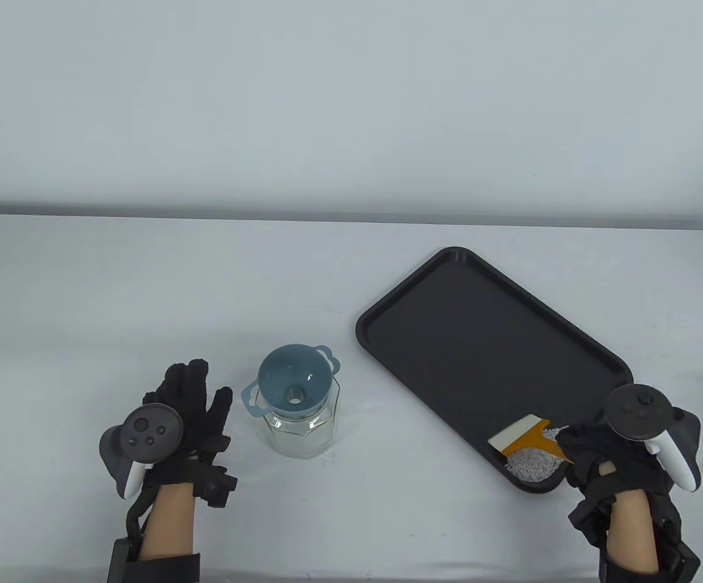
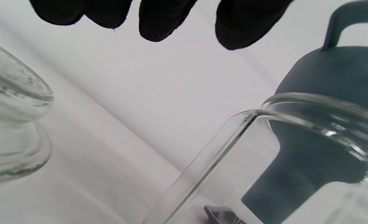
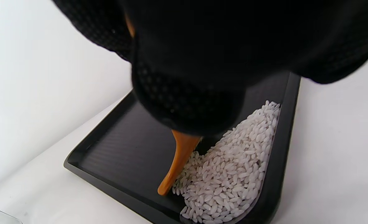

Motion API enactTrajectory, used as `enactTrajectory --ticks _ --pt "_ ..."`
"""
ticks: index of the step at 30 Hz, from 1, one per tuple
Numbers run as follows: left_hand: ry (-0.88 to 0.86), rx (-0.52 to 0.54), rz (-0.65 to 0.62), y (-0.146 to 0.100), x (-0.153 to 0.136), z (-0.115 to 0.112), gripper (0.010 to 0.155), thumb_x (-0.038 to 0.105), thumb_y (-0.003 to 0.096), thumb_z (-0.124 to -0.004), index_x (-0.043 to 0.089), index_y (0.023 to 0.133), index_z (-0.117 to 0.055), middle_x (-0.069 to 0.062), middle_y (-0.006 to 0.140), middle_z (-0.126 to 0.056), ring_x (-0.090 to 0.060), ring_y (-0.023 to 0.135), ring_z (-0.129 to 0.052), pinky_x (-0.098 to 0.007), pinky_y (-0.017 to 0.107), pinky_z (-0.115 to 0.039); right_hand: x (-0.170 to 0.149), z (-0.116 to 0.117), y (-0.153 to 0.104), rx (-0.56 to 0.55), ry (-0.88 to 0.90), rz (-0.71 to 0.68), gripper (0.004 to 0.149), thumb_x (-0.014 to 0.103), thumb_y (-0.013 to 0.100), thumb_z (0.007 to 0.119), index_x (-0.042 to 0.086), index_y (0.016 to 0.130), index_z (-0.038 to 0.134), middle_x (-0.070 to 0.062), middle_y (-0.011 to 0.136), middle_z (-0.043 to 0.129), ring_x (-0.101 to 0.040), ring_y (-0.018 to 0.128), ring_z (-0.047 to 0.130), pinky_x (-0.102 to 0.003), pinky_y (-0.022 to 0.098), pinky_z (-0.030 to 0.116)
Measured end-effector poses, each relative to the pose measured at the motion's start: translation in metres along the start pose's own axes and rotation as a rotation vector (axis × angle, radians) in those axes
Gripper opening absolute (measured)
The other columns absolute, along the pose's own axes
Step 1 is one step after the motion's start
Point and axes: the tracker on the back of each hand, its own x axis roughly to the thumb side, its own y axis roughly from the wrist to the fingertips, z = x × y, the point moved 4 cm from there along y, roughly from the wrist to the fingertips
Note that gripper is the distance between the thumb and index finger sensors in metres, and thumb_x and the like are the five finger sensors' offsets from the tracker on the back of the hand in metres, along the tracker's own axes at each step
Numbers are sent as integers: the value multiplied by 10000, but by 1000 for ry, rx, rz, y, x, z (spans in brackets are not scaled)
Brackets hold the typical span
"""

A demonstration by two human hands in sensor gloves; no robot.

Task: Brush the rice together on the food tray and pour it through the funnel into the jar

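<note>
Our right hand (image 1: 606, 455) grips the scraper (image 1: 524, 438) against the rice (image 1: 530, 464) in the tray (image 1: 479, 340); our left hand (image 1: 190, 419) hovers open beside the jar (image 1: 300, 431).

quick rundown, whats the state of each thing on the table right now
rice: heaped in the tray's near corner
food tray: flat on the table
brush: held by right hand, against the rice
funnel: seated in the jar's mouth
jar: upright, looks empty
left hand: open, beside the jar
</note>
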Motion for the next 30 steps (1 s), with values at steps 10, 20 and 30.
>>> enactTrajectory --ticks 10,20,30 --pt "8 1 -2 0 1 0 752 425 558 -643 -50 1114 -466 -489 1065 -395 -790 890 -462 -863 572 -228 5 -9 -4 -64 183 -145 398 229 479 725 -27 744 874 -52 315 1003 -126 53 960 -479 352 811" --pt "14 2 -2 0 1 0 752 425 559 -643 -50 1115 -464 -488 1066 -392 -791 891 -459 -865 573 -221 49 37 14 -14 387 -365 421 244 505 673 -16 810 802 -54 420 996 -128 156 998 -476 393 798" --pt "21 5 -3 0 1 0 754 423 558 -645 -53 1114 -466 -490 1065 -393 -793 889 -460 -864 571 -225 89 108 23 42 325 -432 433 254 512 651 -8 836 768 -53 472 985 -128 202 1009 -475 410 791"
